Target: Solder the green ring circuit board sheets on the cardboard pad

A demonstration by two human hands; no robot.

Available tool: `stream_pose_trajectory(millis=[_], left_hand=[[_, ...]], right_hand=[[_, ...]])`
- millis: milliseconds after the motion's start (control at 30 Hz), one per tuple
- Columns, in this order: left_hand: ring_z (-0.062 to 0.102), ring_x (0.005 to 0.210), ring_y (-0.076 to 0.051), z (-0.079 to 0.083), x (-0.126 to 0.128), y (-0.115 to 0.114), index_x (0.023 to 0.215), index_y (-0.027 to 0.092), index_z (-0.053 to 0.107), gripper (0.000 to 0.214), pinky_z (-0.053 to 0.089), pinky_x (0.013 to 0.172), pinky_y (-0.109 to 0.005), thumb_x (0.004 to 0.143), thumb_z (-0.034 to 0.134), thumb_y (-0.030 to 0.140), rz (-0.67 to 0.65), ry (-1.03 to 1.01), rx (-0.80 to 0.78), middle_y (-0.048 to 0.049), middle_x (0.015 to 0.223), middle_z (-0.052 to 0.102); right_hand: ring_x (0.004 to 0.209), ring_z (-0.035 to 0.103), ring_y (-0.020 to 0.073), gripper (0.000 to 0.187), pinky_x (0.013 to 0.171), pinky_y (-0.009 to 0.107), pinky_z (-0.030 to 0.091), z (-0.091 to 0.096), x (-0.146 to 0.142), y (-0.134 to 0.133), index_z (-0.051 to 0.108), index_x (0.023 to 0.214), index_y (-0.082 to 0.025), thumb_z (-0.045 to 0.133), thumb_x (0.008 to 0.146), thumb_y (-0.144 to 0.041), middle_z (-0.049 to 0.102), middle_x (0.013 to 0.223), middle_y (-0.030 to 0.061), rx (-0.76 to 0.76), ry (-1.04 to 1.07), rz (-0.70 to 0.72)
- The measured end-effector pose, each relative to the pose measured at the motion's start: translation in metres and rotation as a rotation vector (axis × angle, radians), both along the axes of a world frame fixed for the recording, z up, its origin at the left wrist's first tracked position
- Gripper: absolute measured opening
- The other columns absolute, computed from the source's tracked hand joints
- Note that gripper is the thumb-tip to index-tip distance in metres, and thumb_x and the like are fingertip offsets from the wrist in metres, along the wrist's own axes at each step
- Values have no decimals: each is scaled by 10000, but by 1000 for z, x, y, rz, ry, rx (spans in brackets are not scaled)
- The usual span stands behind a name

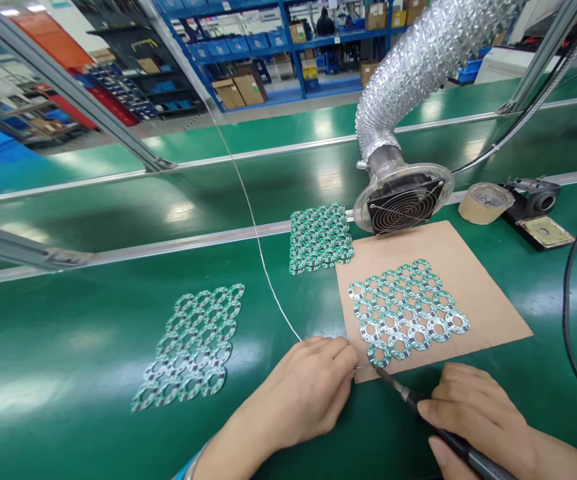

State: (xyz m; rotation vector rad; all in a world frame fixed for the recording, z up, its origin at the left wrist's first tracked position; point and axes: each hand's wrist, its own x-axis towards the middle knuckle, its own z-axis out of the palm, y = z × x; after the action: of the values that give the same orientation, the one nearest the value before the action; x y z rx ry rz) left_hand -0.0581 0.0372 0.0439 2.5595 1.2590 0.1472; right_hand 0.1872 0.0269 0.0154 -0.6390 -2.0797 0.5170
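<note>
My left hand (308, 390) is closed in a pinch on a thin solder wire (253, 220) that runs up and away to the back. Its fingertips rest at the near corner of a brown board (473, 267). My right hand (478, 413) grips a soldering iron (418, 403) like a pen. The iron's tip touches the nearest ring of a panel of round green circuit boards (405, 310) lying on the brown board.
Two more circuit board panels lie on the green bench, one at the left (193, 343) and one behind (319, 237). A fume extractor fan (403, 200) on a silver hose hangs over the board. A soldering iron stand (533, 207) and a tape roll (485, 202) sit at right.
</note>
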Motion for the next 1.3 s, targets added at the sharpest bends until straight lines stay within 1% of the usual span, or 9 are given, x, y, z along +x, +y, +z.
stream_pose_trajectory(millis=[133,267,333,433,600,733,967,1133,1300], left_hand=[[456,604,-140,-3,-5,5,787,187,500,168,353,620,-299,903,379,194,52,-95,94,-3,686,543],[454,577,-115,-11,-9,12,780,184,504,165,365,608,-279,912,411,217,145,-196,177,11,673,565],[451,554,-104,-16,-9,15,780,187,495,169,364,572,-257,921,417,238,194,-217,201,24,658,560],[460,542,-98,-21,-8,17,797,190,493,162,368,539,-240,925,416,252,255,-232,234,32,646,544],[514,645,-117,-25,-5,21,882,184,496,123,423,589,-242,912,376,181,309,-322,210,-7,760,555],[525,728,-131,-23,-6,22,909,182,501,144,444,641,-249,910,360,155,297,-354,149,-30,822,550],[464,606,-136,-13,-18,19,824,196,517,156,380,563,-281,893,378,186,215,-135,116,-9,732,534],[474,596,-137,-9,-17,18,831,199,522,153,375,533,-280,885,381,175,195,-127,120,-7,727,525],[466,595,-134,-11,-17,18,815,192,532,163,381,528,-275,882,384,173,194,-121,141,-10,714,514]], right_hand=[[525,553,159,289,491,293,452,16,2,8,590,953,-134,505,684,-68,588,633,38,-64,66,12],[579,604,174,244,539,295,499,28,7,21,592,940,-141,496,724,-79,606,651,44,-94,53,-23],[640,627,188,231,576,301,513,29,10,28,591,943,-139,495,742,-77,623,694,61,-119,39,-35],[636,610,180,227,541,295,489,30,9,42,575,978,-148,507,770,-90,622,736,62,-175,51,-32],[633,575,148,220,535,263,472,32,-2,70,571,997,-159,535,790,-94,597,739,39,-166,20,-8],[634,581,141,180,526,249,473,27,-7,79,568,978,-165,535,809,-113,590,728,27,-221,8,-31],[632,578,164,252,566,307,485,15,-5,71,561,1026,-181,514,795,-92,615,759,44,-240,-49,104],[640,600,177,298,543,308,493,18,-13,69,569,1044,-136,513,757,-78,618,743,57,-178,-2,167],[598,589,180,301,516,314,491,21,-16,69,565,1035,-138,505,748,-68,616,702,54,-111,-73,178]])
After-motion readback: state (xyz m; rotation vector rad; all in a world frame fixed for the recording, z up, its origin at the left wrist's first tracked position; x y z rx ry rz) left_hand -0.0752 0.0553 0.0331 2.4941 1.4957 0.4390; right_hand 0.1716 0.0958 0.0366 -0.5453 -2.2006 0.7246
